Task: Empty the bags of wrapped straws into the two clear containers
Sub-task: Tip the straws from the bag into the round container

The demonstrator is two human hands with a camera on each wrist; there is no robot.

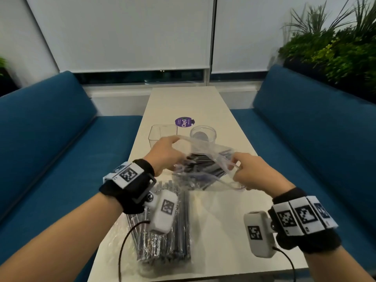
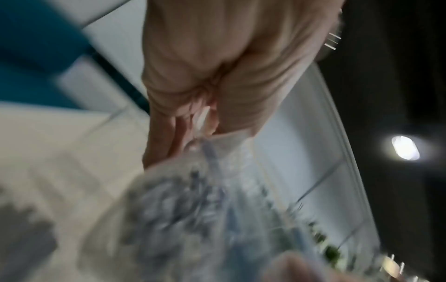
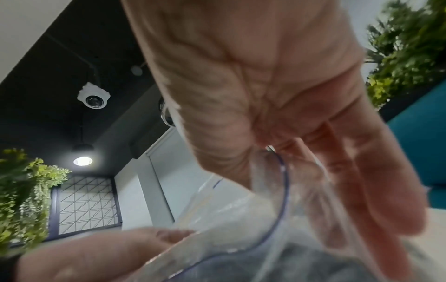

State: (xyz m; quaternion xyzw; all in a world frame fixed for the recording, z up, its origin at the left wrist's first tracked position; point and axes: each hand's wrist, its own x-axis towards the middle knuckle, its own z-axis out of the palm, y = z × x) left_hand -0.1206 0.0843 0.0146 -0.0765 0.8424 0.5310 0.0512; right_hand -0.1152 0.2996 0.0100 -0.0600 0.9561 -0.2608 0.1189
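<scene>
Above the middle of the surface (image 1: 213, 210), a clear zip bag (image 1: 205, 165) of dark wrapped straws (image 1: 200, 160) is held up between both hands, its mouth pulled wide. Left hand (image 1: 164, 154) pinches the far-left edge of the bag's opening, fingers curled on the plastic; the left wrist view, blurred, shows the same pinch on the bag rim (image 2: 217, 141). Right hand (image 1: 253, 173) grips the near-right edge of the opening, thumb and fingers clamped on the rim strip; in the right wrist view the fingers (image 3: 376, 171) lie against the plastic with the blue-edged rim (image 3: 284, 190) curving below the palm. The bag hangs between the two hands, straws bunched in its lower part, its underside close to the surface; touching or not, cannot tell.

Beyond the bag, two clear containers stand side by side: a square one (image 1: 162, 134) to the left, just behind the left hand, and a round one (image 1: 203, 133) to the right, partly hidden by the bag's upper edge. Both look empty. A purple round sticker (image 1: 184, 122) sits on the surface just behind them.

Nearer the person, under the left wrist, a second bag of straws (image 1: 164, 237) lies flat on the surface, lengthwise, partly covered by the wrist camera.

Blue bench seats (image 1: 50, 139) flank the surface on both sides; green plants (image 1: 335, 47) at far right.
</scene>
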